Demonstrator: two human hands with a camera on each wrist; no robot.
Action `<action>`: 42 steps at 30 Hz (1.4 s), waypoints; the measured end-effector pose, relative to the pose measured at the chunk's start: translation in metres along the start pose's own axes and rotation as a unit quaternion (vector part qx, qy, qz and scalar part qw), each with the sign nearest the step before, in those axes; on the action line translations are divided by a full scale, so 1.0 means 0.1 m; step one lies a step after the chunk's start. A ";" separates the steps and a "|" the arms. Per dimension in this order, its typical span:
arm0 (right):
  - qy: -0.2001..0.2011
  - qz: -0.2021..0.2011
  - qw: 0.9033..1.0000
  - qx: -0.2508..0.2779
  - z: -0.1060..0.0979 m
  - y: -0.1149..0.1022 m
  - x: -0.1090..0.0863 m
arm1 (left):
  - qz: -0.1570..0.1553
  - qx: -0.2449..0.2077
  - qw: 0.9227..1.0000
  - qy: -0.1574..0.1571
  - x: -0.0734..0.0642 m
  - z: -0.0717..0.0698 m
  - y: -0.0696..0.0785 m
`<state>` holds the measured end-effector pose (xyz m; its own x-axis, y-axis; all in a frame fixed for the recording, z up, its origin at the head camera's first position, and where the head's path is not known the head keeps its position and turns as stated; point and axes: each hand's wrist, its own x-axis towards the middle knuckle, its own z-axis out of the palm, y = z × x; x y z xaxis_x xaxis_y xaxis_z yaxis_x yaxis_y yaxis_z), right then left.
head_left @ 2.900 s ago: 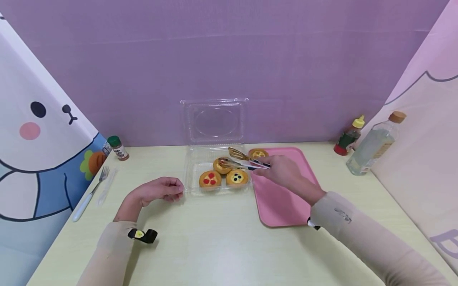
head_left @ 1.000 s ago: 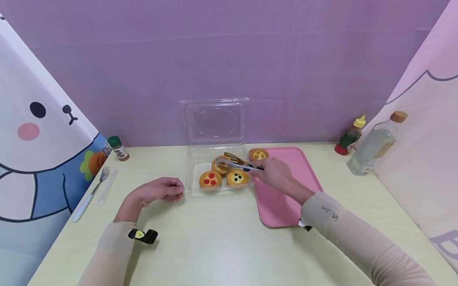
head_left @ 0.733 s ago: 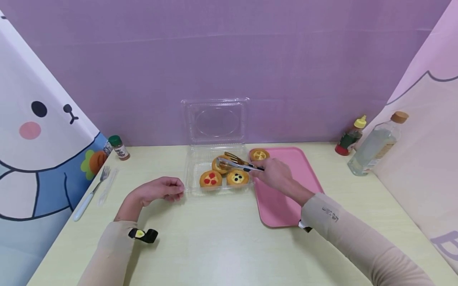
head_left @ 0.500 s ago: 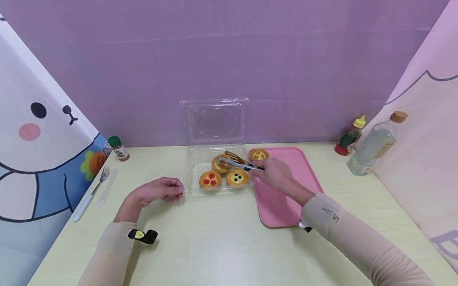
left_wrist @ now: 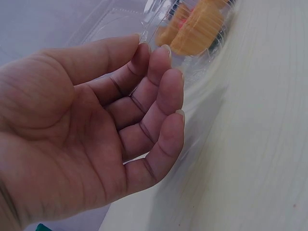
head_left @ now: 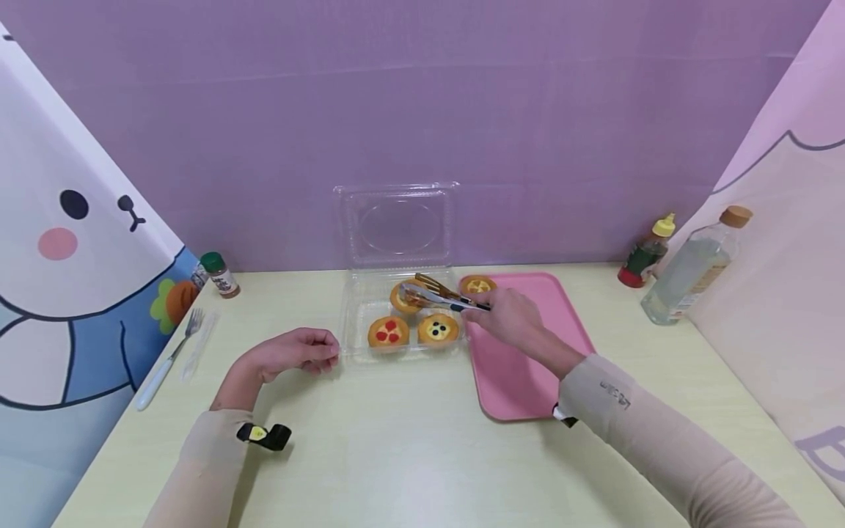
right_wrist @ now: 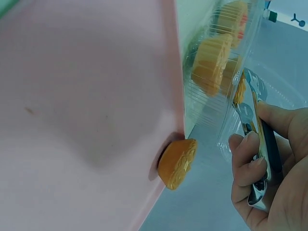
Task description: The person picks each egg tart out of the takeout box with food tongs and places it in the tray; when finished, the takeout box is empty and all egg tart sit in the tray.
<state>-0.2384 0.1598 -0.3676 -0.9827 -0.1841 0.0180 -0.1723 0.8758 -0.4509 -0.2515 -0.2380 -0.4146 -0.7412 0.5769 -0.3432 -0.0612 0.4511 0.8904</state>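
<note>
My right hand [head_left: 505,315] grips a pair of tongs [right_wrist: 262,130] over the right side of a hinged clear plastic container [head_left: 353,323]. The tong tips are around the rear egg tart [head_left: 400,302], partly covering it. In front of it in the container sit a tart with red toppings [head_left: 388,333] and a tart with dark berries [head_left: 438,329]. My left hand [head_left: 297,350] is at the container's front left corner. In the left wrist view, thumb and forefinger of that hand [left_wrist: 101,110] meet at the container's rim and pinch it; the other fingers are loosely curled.
Right of the container lies a pink tray [head_left: 528,374] with one tart [head_left: 478,284] at its back left corner. A sauce bottle [head_left: 643,253] and a large clear bottle [head_left: 689,271] stand right. A green-capped shaker [head_left: 219,274], fork [head_left: 170,359] and wrapped stick [head_left: 198,348] are left.
The tongs have moved left and down onto the rear tart since the earliest frame. Over the last half second that tart has shifted slightly backward with them. My left hand stays put.
</note>
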 end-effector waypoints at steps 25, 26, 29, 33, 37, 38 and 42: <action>-0.007 0.020 0.999 0.031 -0.28 0.11 -0.09 | 0.000 0.004 1.000 -0.002 0.00 -0.01 -0.02; -0.004 0.018 0.999 0.032 -0.30 0.11 -0.10 | 0.001 0.004 1.000 -0.002 0.00 -0.01 -0.02; 0.014 0.015 0.999 0.036 -0.36 0.13 -0.13 | 0.002 0.004 1.000 -0.002 0.00 -0.01 -0.02; 0.031 0.021 0.999 0.039 -0.45 0.15 -0.15 | 0.002 0.003 1.000 -0.002 0.00 -0.01 -0.01; 0.017 0.034 0.999 0.035 -0.53 0.18 -0.17 | 0.002 0.004 1.000 -0.003 0.00 -0.01 -0.02; 0.014 0.037 0.999 0.035 -0.55 0.20 -0.18 | 0.003 0.004 1.000 -0.003 0.00 -0.01 -0.02; 0.013 0.045 0.998 0.029 -0.62 0.28 -0.23 | 0.005 0.005 1.000 -0.005 -0.01 0.00 0.00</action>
<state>-0.2247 0.2164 -0.3253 -0.9957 -0.0930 -0.0018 -0.0795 0.8608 -0.5026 -0.2509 -0.2392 -0.4142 -0.7354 0.5875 -0.3378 -0.0471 0.4530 0.8903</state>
